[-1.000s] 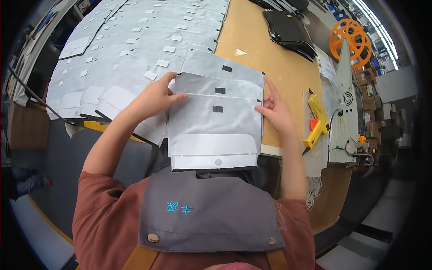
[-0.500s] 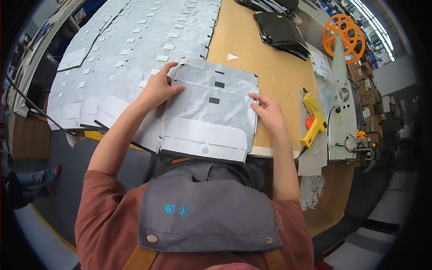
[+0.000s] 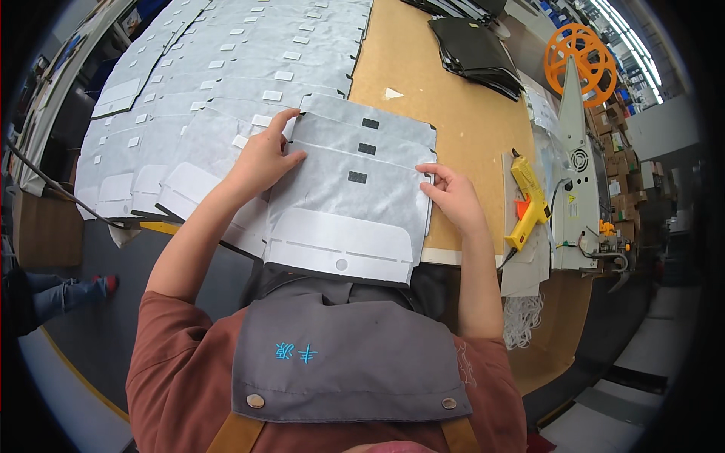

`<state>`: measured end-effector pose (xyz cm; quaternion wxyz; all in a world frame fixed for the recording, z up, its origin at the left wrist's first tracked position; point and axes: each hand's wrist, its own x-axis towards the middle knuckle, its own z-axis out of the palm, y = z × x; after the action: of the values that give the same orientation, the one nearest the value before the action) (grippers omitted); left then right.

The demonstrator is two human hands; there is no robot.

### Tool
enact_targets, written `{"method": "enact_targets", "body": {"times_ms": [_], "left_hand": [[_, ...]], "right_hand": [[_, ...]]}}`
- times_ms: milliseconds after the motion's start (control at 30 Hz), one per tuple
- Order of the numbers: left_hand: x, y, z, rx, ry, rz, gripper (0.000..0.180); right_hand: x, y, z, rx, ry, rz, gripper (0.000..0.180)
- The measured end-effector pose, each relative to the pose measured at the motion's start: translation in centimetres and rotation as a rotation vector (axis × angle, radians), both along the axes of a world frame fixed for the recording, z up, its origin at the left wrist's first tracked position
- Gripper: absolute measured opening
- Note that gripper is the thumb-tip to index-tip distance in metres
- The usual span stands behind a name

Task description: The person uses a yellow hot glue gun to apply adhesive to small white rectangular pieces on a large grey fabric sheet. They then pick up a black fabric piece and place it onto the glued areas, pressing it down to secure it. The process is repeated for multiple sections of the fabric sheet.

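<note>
Small white rectangular labels (image 3: 283, 75) sit on the grey fabric pieces (image 3: 226, 68) laid in overlapping rows across the upper left of the table. The three grey pieces (image 3: 355, 196) stacked stepwise at the table's near edge each carry a small dark rectangular patch (image 3: 357, 177), one above another. On the white machine (image 3: 578, 189) at right there is a pale sticker (image 3: 572, 205). What look like brown cardboard cartons (image 3: 623, 189) stand beyond it, too blurred to be sure.
</note>
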<state>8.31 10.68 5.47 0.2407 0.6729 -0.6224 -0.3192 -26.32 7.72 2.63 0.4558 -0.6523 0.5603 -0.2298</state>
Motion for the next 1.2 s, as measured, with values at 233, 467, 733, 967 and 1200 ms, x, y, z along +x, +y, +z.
{"method": "enact_targets", "body": {"times_ms": [233, 467, 733, 967, 1200], "left_hand": [[0.0, 1.2, -1.3, -0.343, -0.241, -0.008, 0.055], [0.8, -1.1, -1.6, -0.165, -0.27, -0.134, 0.03], [1.0, -2.0, -1.2, -0.075, -0.124, -0.134, 0.027], [0.4, -1.3, -0.5, -0.044, -0.165, -0.121, 0.024], [0.3, -1.1, -1.1, -0.098, -0.185, -0.11, 0.024]], "right_hand": [[1.0, 0.5, 0.6, -0.607, 0.428, -0.026, 0.035], [2.2, -0.6, 1.1, -0.355, 0.332, 0.048, 0.03], [1.5, -2.3, 1.1, -0.101, 0.362, 0.025, 0.029], [0.2, -2.7, 0.0, -0.071, 0.235, 0.096, 0.026], [0.4, -2.3, 0.3, -0.083, 0.266, 0.056, 0.026]]}}
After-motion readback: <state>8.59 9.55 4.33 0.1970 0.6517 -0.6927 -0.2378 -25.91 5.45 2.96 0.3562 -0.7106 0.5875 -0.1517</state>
